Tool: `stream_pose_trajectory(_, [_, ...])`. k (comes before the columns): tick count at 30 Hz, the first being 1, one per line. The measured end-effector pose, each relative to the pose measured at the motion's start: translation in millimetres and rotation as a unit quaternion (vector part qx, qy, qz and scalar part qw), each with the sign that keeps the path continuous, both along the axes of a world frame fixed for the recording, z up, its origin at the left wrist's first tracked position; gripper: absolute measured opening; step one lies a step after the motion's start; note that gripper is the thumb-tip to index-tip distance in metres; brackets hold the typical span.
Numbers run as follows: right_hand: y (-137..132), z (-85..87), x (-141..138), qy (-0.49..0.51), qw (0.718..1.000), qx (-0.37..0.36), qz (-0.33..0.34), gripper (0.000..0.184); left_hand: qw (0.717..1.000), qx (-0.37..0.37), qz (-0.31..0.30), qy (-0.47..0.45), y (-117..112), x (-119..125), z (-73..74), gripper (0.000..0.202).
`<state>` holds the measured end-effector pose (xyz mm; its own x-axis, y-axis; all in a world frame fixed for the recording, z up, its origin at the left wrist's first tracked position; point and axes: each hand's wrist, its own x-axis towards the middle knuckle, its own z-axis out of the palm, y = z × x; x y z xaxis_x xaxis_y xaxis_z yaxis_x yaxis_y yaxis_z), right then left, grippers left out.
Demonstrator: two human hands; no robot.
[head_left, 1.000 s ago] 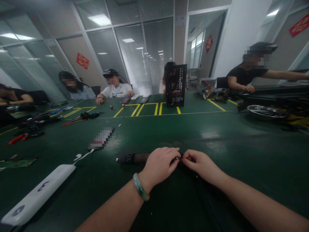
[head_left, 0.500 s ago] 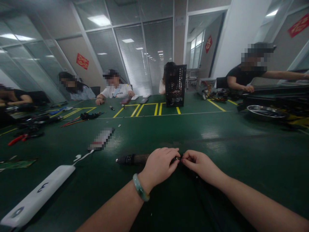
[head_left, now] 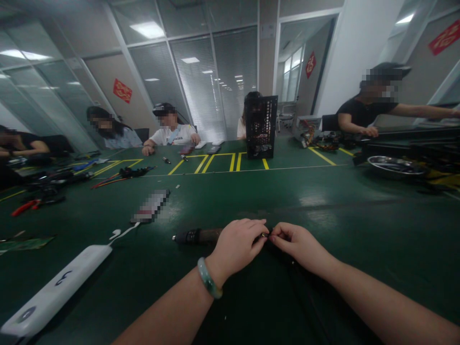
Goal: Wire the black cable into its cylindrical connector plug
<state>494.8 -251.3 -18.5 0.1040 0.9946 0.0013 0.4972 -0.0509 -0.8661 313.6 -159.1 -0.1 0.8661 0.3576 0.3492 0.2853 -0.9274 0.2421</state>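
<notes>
A dark electric screwdriver (head_left: 201, 236) lies on the green tabletop, its metal tip pointing left. My left hand (head_left: 239, 242), above a green bangle, is wrapped around its rear end and covers much of the body. Between the two hands shows a small dark connector end with a brassy spot (head_left: 265, 235). My right hand (head_left: 293, 239) pinches a thin black piece against that end; the fingers hide most of it, and I cannot tell whether the two parts are joined. A black cable (head_left: 305, 292) runs from below my right hand toward the front edge.
On the left lie a white power strip (head_left: 59, 292), a phone (head_left: 151, 206) on a white cable, red-handled pliers (head_left: 25, 207) and loose wires (head_left: 132, 171). A black computer case (head_left: 261, 127) stands opposite. A metal bowl (head_left: 395, 165) sits at right. Several people sit around the table.
Both hands stay almost still at the rear end of the screwdriver, with only a very slight shift of the fingers.
</notes>
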Motion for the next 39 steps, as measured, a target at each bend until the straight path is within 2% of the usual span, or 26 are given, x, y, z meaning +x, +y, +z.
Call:
stream_pose_trajectory(7, [1.2, -2.5, 0.3, 0.001, 1.000, 0.001, -0.002, 0.016, 1.000, -0.009, 0.015, -0.008, -1.4, 0.9, 0.4, 0.027])
stream_pose_trajectory(14, [-0.8, 3.0, -2.0, 0.015, 1.000, -0.005, 0.000, 0.016, 1.000, -0.009, 0.004, -0.004, -0.4, 0.7, 1.0, 0.015])
stream_pose_trajectory(19, [0.1, 0.3, -1.5, 0.016, 1.000, 0.003, -0.002, 0.017, 1.000, -0.005, -0.003, -0.005, 0.4, -0.8, 0.0, 0.018])
stream_pose_trajectory(23, [0.0, -1.6, 0.0, 0.009, 1.000, 0.002, 0.000, 0.017, 1.000, -0.001, 0.013, -0.009, -0.8, -0.4, -1.2, 0.025])
stream_pose_trajectory(26, [-0.2, -1.0, 0.5, 0.000, 1.000, 0.000, -0.001, 0.017, 1.000, 0.001, 0.024, -0.003, -1.3, 0.0, -1.3, 0.022])
stream_pose_trajectory(31, [-0.1, 1.7, -1.0, 0.000, 1.000, -0.002, -0.004, 0.017, 1.000, 0.009, 0.006, 0.008, -0.9, 0.0, 0.7, 0.016])
stream_pose_trajectory(39, [-1.0, 2.4, -1.1, -0.004, 1.000, -0.007, -0.005, 0.016, 1.000, -0.001, 0.016, -0.002, 0.0, 0.1, -0.3, 0.024])
